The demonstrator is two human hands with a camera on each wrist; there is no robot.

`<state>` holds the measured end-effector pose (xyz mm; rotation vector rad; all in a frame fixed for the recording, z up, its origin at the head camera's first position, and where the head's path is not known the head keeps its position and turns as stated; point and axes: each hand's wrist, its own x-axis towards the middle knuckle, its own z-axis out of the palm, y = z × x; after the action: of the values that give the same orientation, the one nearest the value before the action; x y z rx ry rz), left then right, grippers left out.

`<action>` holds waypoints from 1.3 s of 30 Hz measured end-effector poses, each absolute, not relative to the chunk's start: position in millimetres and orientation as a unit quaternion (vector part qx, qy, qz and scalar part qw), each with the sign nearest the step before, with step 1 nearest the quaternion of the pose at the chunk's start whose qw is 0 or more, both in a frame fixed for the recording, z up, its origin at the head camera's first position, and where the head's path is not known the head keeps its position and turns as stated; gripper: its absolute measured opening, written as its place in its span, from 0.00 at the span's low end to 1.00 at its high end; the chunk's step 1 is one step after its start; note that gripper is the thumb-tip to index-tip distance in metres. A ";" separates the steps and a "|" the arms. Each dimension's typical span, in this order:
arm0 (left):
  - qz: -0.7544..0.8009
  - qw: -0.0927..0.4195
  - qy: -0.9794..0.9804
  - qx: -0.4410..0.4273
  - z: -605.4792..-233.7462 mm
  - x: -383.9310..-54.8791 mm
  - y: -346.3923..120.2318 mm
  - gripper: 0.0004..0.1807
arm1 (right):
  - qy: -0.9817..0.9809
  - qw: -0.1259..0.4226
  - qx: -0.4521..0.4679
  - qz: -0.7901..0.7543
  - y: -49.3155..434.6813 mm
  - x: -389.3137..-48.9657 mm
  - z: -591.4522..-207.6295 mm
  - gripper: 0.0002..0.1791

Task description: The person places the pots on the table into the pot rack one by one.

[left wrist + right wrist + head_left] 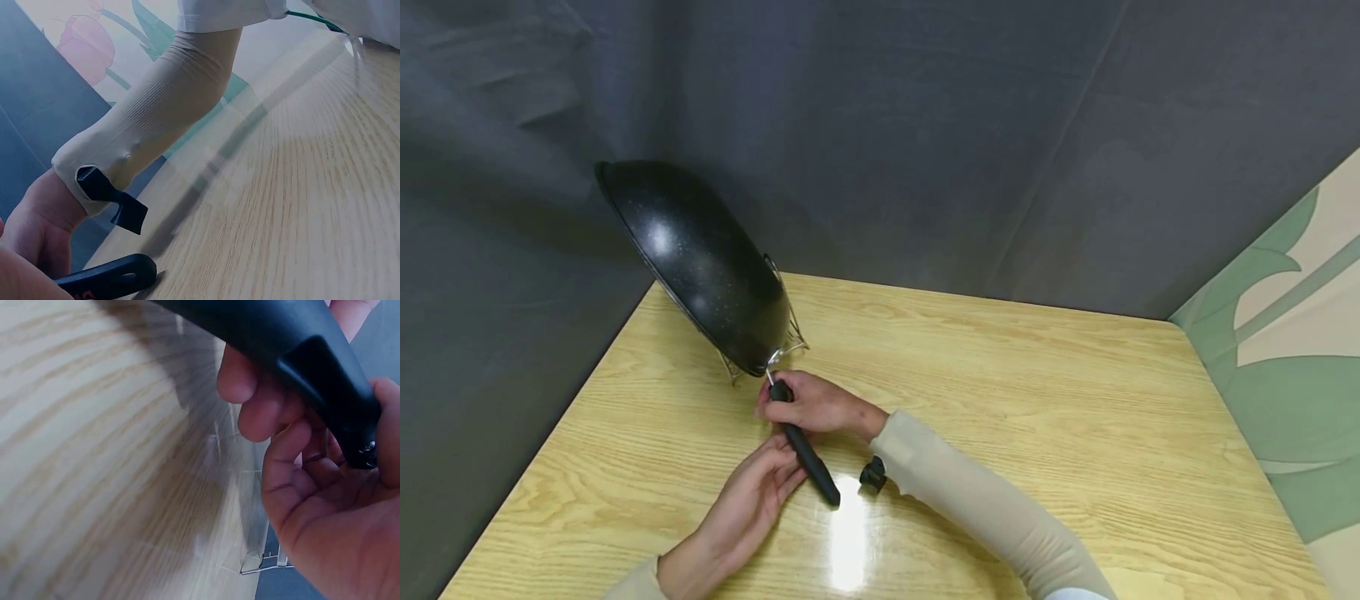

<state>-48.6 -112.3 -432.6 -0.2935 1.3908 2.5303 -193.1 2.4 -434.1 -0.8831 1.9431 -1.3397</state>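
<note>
A black wok (pixel 700 250) stands tilted on its side in a thin wire rack (pixel 797 335), its dark outer bottom facing me. Its black handle (pixel 811 467) slopes down toward me, with a short metal rod (pixel 769 377) between it and the wok. My right hand (pixel 820 403) grips the handle's upper end, thumb across it. Lower down, my left hand (pixel 747 492) supports the handle from beneath with extended fingers; their tips are partly hidden behind it. In the right wrist view, left fingertips (pixel 258 417) show beside the handle, close to the curled right fingers (pixel 287 469).
The wood-grain table (pixel 1000 417) extends to the right. Dark cloth (pixel 910 150) hangs behind and on the left; a leaf-patterned cloth (pixel 1292 350) borders the right side. A black clip (pixel 112 197) sticks out from my right sleeve, near the handle.
</note>
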 end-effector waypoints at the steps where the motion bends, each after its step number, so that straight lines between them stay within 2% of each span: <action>1: 0.865 0.120 0.477 -0.102 -431.7 -48.4 -112.0 0.19 | 0.736 0.304 -0.332 -0.505 2.7 -192.9 -433.5 0.10; 6: 0.862 0.122 0.481 -0.106 -428.9 -46.1 -114.0 0.31 | 0.750 0.295 -0.322 -0.497 2.7 -191.4 -431.9 0.11; 9: 0.860 0.127 0.485 -0.097 -428.9 -43.2 -117.0 0.34 | 0.761 0.289 -0.319 -0.486 3.9 -189.8 -430.8 0.13; 16: 0.846 0.119 0.517 -0.044 -431.6 -34.0 -123.4 0.33 | 0.784 0.287 -0.319 -0.448 16.4 -183.0 -432.2 0.19; 23: 0.829 0.089 0.552 0.000 -435.6 -27.8 -126.3 0.34 | 0.796 0.281 -0.314 -0.436 33.7 -173.8 -430.5 0.19; 29: 0.774 0.073 0.628 0.011 -432.6 -24.0 -123.2 0.33 | 0.799 0.281 -0.313 -0.429 48.4 -166.2 -426.3 0.23; 34: 0.720 0.062 0.690 0.050 -429.1 -19.1 -122.8 0.34 | 0.807 0.273 -0.324 -0.411 59.6 -161.8 -424.3 0.29; 39: 0.649 0.029 0.755 0.093 -428.1 -16.7 -123.9 0.36 | 0.820 0.255 -0.339 -0.384 70.7 -158.6 -425.2 0.31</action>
<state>-16.7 -123.9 -428.1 0.2873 2.3284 2.0008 -158.6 70.7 -425.2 -0.9201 2.2281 -1.0429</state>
